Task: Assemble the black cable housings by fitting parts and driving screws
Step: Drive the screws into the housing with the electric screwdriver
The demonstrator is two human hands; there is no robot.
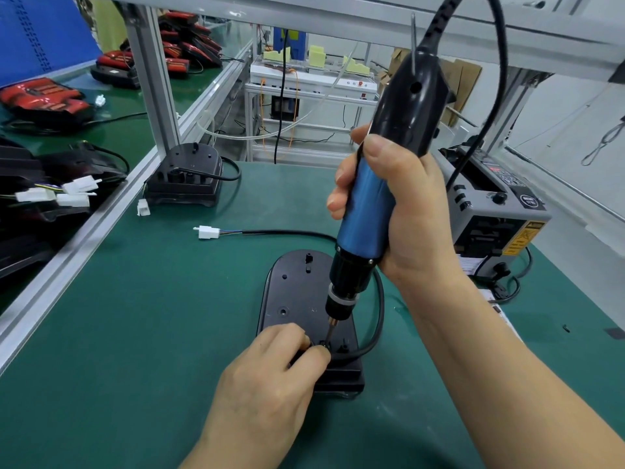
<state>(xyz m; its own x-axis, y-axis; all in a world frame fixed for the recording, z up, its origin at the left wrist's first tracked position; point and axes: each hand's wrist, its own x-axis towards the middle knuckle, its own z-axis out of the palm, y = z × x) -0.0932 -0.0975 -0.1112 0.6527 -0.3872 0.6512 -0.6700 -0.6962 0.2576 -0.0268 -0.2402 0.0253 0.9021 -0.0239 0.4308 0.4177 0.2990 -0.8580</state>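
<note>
Head: one screwdriver [365,214], two housings [294,299] [189,174] on mat [162,316].

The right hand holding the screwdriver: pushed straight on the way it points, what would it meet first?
Likely the black housing, right beside the left hand; the tip of the screwdriver looks almost on it.

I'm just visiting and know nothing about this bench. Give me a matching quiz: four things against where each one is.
Things:
1 blue screwdriver
2 white connector
3 grey machine
4 spare black housing

Places:
A beside the aluminium post
B gripped by the right hand
C on the green mat, at the black cable end
D at the mat's far right edge

Pairs: 1-B, 2-C, 3-D, 4-A
</note>
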